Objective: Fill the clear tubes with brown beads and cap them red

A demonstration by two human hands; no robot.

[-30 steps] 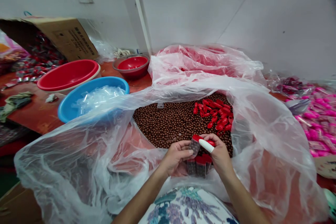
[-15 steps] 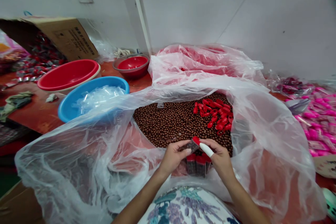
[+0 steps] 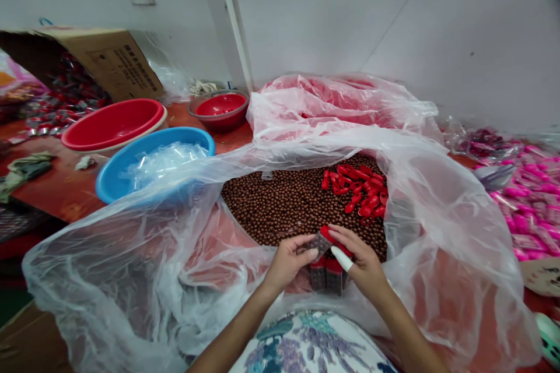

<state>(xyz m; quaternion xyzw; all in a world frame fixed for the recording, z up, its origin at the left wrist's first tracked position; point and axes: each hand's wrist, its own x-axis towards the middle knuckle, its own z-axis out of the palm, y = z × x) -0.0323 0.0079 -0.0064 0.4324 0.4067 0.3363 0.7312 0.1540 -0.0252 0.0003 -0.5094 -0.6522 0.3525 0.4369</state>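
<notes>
My left hand [image 3: 289, 261] is closed on a small clear plastic box [image 3: 318, 242] filled with brown balls, tilted, its red cap toward the right. At the capped end, the fingers of my right hand [image 3: 361, 256] press on the red cap; its thumb wears a white cover. Just below stand several similar filled boxes [image 3: 326, 278] with red tops, side by side. Beyond my hands spreads a heap of shiny brown balls [image 3: 280, 204] in a clear plastic sheet [image 3: 420, 186]. Red scoop-like caps [image 3: 370, 192] lie on the heap's right side.
To the left, a blue basin [image 3: 107, 178] holds clear plastic pieces, beside a red basin [image 3: 114, 122]. A smaller red bowl [image 3: 222, 109] and a cardboard box [image 3: 114, 64] stand farther back. Pink packages [image 3: 536, 198] are piled at the right.
My right hand's fingers have moved from the cap's near edge to lie over the cap, with the thumb lower. The left hand keeps holding the box almost in place.
</notes>
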